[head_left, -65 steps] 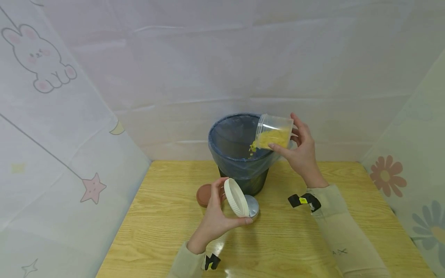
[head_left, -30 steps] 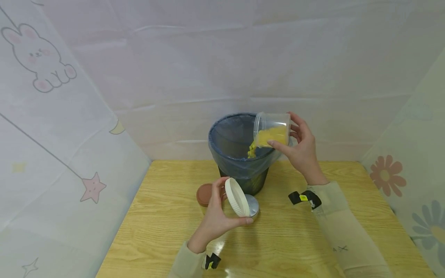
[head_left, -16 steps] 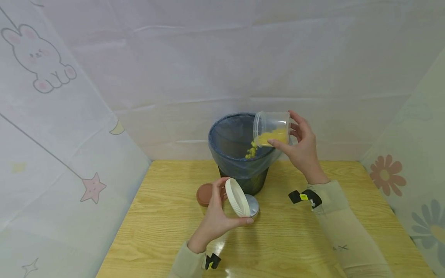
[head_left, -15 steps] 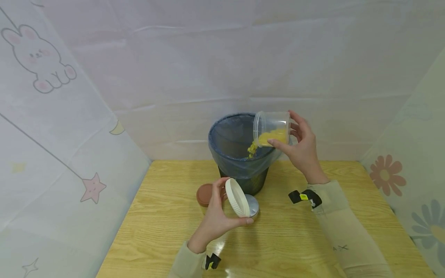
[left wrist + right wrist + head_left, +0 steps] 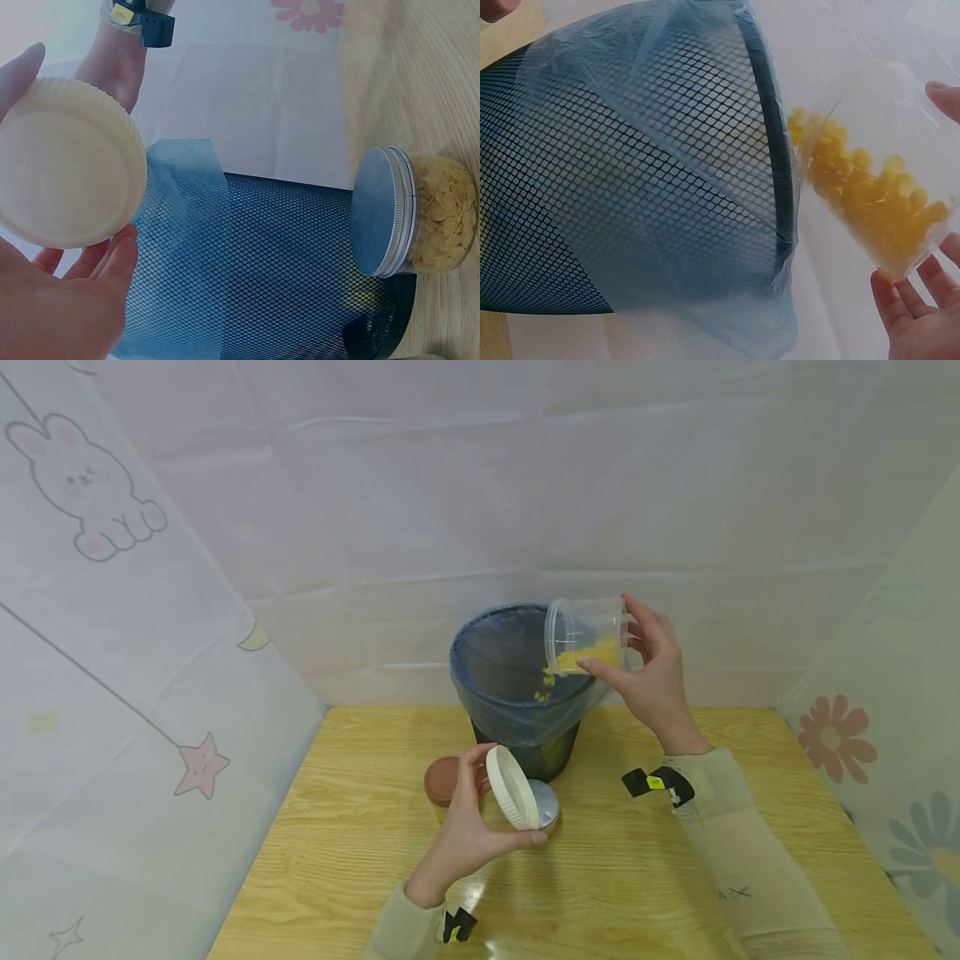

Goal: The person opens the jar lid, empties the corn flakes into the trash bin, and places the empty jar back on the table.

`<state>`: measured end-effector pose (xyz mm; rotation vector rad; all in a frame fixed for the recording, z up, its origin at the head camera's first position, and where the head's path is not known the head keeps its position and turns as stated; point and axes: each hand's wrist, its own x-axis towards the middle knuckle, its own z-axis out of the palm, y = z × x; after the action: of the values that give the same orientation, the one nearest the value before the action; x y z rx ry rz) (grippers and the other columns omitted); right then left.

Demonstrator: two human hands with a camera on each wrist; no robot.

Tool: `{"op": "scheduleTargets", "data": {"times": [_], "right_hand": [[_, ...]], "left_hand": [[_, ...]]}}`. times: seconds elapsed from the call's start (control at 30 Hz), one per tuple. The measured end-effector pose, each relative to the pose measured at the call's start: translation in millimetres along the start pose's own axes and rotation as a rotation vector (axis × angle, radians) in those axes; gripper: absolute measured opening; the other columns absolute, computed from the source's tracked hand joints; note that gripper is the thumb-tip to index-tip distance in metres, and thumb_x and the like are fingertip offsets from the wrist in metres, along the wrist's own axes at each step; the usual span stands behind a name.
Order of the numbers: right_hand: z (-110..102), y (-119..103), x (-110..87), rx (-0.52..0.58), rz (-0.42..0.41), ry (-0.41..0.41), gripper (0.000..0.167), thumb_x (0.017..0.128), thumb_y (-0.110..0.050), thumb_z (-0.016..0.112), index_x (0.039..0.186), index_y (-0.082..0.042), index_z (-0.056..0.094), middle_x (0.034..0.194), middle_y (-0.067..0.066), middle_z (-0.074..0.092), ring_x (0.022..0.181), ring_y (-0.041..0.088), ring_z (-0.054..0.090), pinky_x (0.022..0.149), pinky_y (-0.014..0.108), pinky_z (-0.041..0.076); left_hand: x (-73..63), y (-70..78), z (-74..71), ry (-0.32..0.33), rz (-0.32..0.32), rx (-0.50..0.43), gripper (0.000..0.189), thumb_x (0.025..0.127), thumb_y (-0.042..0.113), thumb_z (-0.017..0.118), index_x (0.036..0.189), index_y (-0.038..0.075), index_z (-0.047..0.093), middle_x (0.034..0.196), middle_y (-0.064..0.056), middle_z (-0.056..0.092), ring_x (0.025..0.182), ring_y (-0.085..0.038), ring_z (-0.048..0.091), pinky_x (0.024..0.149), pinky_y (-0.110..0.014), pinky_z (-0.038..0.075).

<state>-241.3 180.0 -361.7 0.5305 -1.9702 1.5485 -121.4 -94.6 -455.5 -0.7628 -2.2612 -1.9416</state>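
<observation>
My right hand point(image 5: 654, 681) grips a clear plastic jar point(image 5: 585, 620) by its base end, thumb below and fingers behind. The jar lies tipped on its side, mouth to the left over the bin's rim. Small yellow pieces point(image 5: 870, 191) lie along its lower wall, and some drop from the mouth into the mesh bin point(image 5: 552, 757), which has a blue plastic liner point(image 5: 517, 720). In front of the bin, my left hand point(image 5: 461, 839) holds a cream ribbed lid point(image 5: 512, 787) on edge between thumb and fingers. The lid's inner face shows in the left wrist view point(image 5: 67, 165).
A jar with a silver lid point(image 5: 546, 804) stands behind the cream lid; yellow flakes point(image 5: 442, 214) fill it. Left of it is a container with a brown lid point(image 5: 441, 779), partly hidden by my left hand. All stand on a wooden table point(image 5: 637, 877) before a white sheeted wall point(image 5: 405, 527).
The clear jar has shifted slightly left and up and tips further. Fewer yellow pieces are in it, as they keep falling into the bin. My left hand stays still with the lid.
</observation>
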Motion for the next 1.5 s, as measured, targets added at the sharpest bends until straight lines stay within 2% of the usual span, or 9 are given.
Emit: {"op": "scheduleTargets", "data": {"times": [0.2,0.37,0.57,0.77,1.0,1.23,1.37,1.5], "right_hand": [[2.6,-25.8,-1.2,-0.024,-0.004,-0.01,0.089,0.075,0.015,0.082,0.153,0.0,0.043,0.142,0.019,0.044,0.117,0.027,0.05,0.1,0.026,0.042],[3.5,-40.5,-1.4,-0.039,0.005,-0.024,0.087,0.076,0.012,0.082,0.153,0.001,0.042,0.143,0.02,0.045,0.117,0.027,0.049,0.102,0.031,0.042],[3.7,-41.5,0.6,-0.039,0.013,-0.035,0.087,0.076,0.011,0.083,0.152,0.003,0.041,0.151,0.019,0.043,0.128,0.037,0.049,0.106,0.037,0.042],[5.0,-42.1,2.3,-0.048,0.026,-0.04,0.088,0.077,0.007,0.084,0.153,0.0,0.041,0.152,0.016,0.045,0.131,0.036,0.047,0.105,0.032,0.04],[8.7,-43.0,5.4,-0.036,-0.004,-0.039,0.088,0.075,0.01,0.083,0.153,0.001,0.042,0.149,0.021,0.048,0.13,0.037,0.048,0.103,0.031,0.041],[11.1,-43.9,7.7,-0.05,0.015,-0.063,0.092,0.074,0.009,0.085,0.154,0.001,0.04,0.15,0.021,0.047,0.133,0.034,0.046,0.102,0.031,0.039],[13.1,-46.3,7.3,-0.065,0.008,-0.072,0.093,0.074,0.008,0.086,0.154,0.0,0.041,0.15,0.021,0.047,0.132,0.035,0.045,0.101,0.031,0.038],[14.8,-44.8,12.6,-0.079,-0.071,-0.041,0.093,0.071,0.008,0.087,0.153,-0.003,0.044,0.148,0.018,0.049,0.127,0.034,0.047,0.097,0.031,0.038]], "left_hand": [[-0.5,-0.1,0.7,0.002,-0.01,0.002,0.114,0.066,0.018,0.099,0.152,0.03,0.025,0.149,-0.011,0.041,0.136,-0.021,0.043,0.113,-0.045,0.035],[-0.5,0.5,0.8,0.003,-0.009,0.004,0.114,0.066,0.019,0.099,0.152,0.03,0.025,0.148,-0.008,0.042,0.136,-0.021,0.043,0.113,-0.044,0.036],[-0.6,0.7,0.5,-0.001,-0.016,0.006,0.114,0.066,0.019,0.099,0.152,0.031,0.024,0.149,-0.01,0.042,0.136,-0.021,0.043,0.112,-0.046,0.036],[-0.9,0.9,0.8,0.002,-0.019,0.005,0.114,0.066,0.02,0.099,0.152,0.031,0.024,0.148,-0.008,0.042,0.136,-0.021,0.043,0.112,-0.047,0.036],[-0.4,0.4,1.6,0.006,-0.015,0.001,0.114,0.066,0.02,0.1,0.152,0.031,0.026,0.146,-0.003,0.044,0.135,-0.021,0.045,0.112,-0.046,0.036],[-0.1,0.8,1.6,-0.006,-0.012,0.009,0.114,0.067,0.02,0.099,0.152,0.031,0.025,0.147,0.001,0.043,0.135,-0.02,0.044,0.112,-0.045,0.036],[-0.5,0.7,1.3,-0.012,-0.015,0.004,0.113,0.067,0.019,0.099,0.152,0.03,0.024,0.148,-0.006,0.043,0.135,-0.02,0.044,0.112,-0.046,0.036],[-0.6,1.0,1.9,-0.014,-0.019,0.001,0.113,0.068,0.019,0.098,0.152,0.029,0.024,0.149,-0.011,0.043,0.134,-0.021,0.044,0.112,-0.049,0.036]]}}
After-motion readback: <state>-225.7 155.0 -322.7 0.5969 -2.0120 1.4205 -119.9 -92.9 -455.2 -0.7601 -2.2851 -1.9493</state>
